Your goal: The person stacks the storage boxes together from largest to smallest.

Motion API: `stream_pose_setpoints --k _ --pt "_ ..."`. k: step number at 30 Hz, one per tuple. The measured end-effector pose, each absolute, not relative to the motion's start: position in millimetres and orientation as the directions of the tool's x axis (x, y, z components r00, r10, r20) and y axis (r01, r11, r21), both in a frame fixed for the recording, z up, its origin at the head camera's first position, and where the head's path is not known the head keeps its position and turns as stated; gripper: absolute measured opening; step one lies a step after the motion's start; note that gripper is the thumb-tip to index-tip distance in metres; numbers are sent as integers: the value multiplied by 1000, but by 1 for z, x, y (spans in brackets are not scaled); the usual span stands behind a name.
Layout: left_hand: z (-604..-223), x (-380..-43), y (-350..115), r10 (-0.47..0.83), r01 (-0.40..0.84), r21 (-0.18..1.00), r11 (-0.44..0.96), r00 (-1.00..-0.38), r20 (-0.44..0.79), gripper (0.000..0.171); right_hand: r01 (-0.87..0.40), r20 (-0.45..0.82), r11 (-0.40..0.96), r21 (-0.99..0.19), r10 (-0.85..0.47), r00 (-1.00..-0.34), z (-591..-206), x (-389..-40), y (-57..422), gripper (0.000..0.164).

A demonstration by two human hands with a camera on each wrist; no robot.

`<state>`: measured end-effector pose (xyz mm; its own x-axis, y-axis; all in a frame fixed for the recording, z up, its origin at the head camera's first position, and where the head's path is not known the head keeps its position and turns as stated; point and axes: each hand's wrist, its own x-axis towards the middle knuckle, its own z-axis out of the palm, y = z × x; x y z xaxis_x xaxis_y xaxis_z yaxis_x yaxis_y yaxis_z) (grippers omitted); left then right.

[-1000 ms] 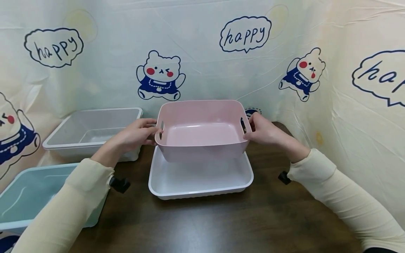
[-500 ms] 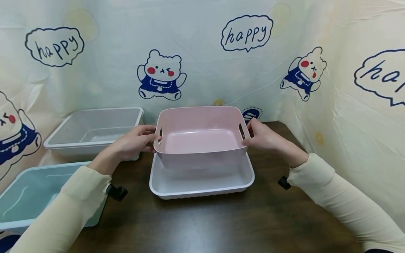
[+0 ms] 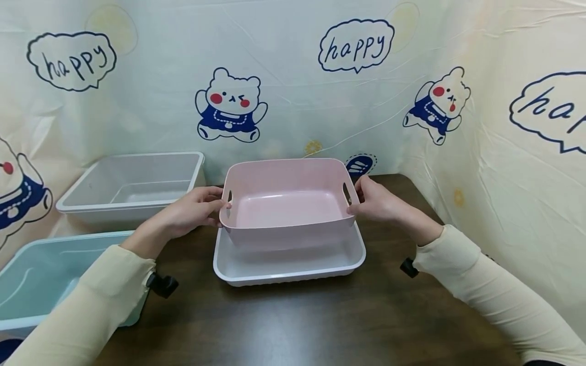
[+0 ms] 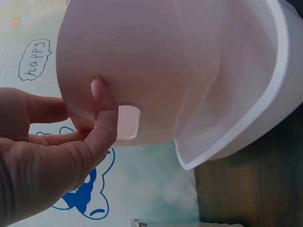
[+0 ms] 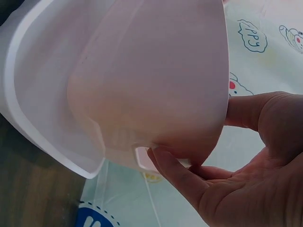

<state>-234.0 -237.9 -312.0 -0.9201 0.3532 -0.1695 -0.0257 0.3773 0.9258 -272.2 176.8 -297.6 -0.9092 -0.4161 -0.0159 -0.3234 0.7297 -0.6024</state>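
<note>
A pink plastic basin (image 3: 288, 239) with a handle slot at each end is held level between my two hands. My left hand (image 3: 194, 208) pinches its left end at the slot, thumb against the wall in the left wrist view. At the opposite end my right hand (image 3: 377, 201) grips the edge beside the other slot, as the right wrist view also shows. Below the pink basin stands a white basin (image 3: 293, 269) on the table; the pink one's lower part overlaps the white one's back half and sits partly inside its rim.
To the left, a grey basin (image 3: 133, 206) stands at the back, with a light blue basin (image 3: 27, 284) in front of it, partly behind my left sleeve. The dark wooden table (image 3: 284, 325) runs to a printed cloth (image 3: 293, 101) hung behind and at the sides.
The pink basin has come down a little toward the white basin, with both hands lowering along with it. The other basins have stayed in place.
</note>
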Motion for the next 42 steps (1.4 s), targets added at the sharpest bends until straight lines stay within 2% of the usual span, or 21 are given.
stream_pose_setpoints --k 17,42 --pt "-327 -225 -235 358 -8 912 411 -918 -170 45 -317 -24 731 -605 -414 -910 -316 -267 176 39" --pt "-350 -224 -232 362 -21 925 378 -917 -169 43 -320 -25 734 -599 -416 -909 -339 -265 180 41"
